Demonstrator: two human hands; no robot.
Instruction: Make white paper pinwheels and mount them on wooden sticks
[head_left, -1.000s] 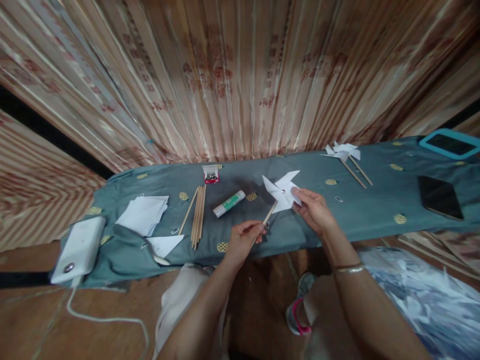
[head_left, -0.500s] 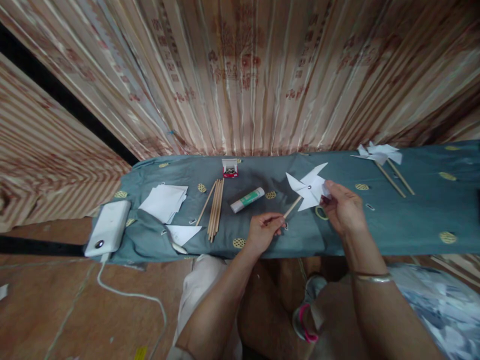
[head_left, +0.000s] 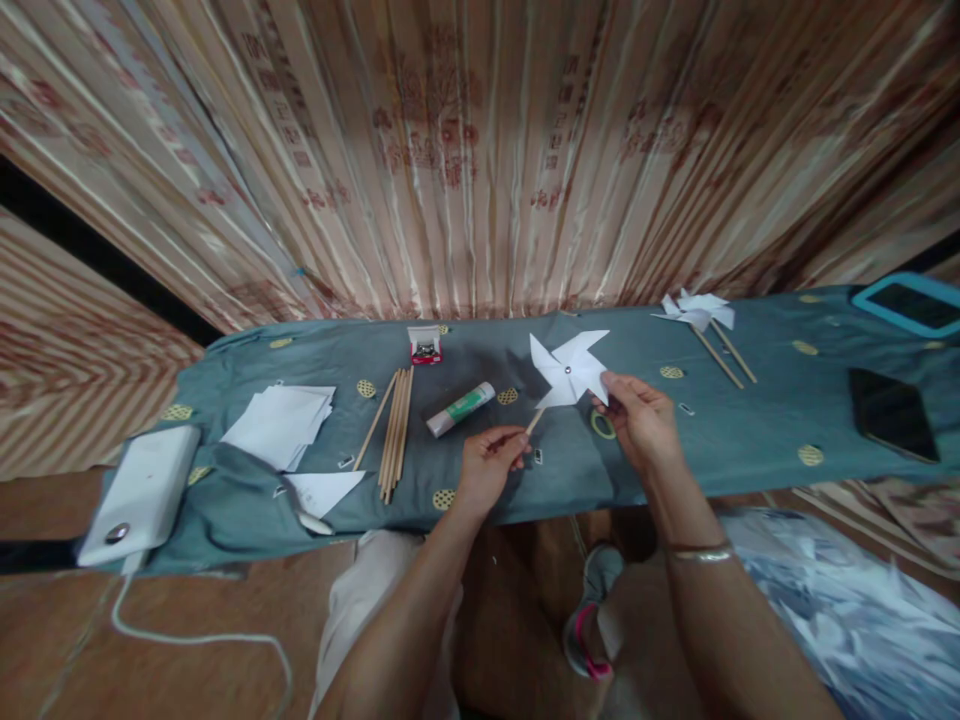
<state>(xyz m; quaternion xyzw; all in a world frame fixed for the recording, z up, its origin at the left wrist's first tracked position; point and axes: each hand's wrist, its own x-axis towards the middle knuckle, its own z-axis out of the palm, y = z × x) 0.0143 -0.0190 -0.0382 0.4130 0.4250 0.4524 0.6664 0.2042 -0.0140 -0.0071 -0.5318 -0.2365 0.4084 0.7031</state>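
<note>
A white paper pinwheel (head_left: 581, 384) with a metal pin at its centre is held up over the cloth-covered table. My left hand (head_left: 487, 465) is closed around its wooden stick (head_left: 535, 421). The thumb and fingers of my right hand (head_left: 641, 420) pinch the tip of the right-hand paper blade. Left of my hands lie a glue stick (head_left: 460, 409) and a bundle of several wooden sticks (head_left: 395, 435). Behind them stands an open red box of metal pins (head_left: 426, 350).
White paper sheets (head_left: 281, 425) and a folded paper piece (head_left: 326, 490) lie at left, near a white power bank (head_left: 142, 495) with a cable. Finished-looking pinwheels (head_left: 697, 310) rest at the back right. A dark phone (head_left: 892, 414) and a blue-framed tablet (head_left: 919, 303) are far right.
The view has swung right, bringing the phone and tablet in. The pinwheel's blades have turned a little, and my right hand now pinches a blade tip.
</note>
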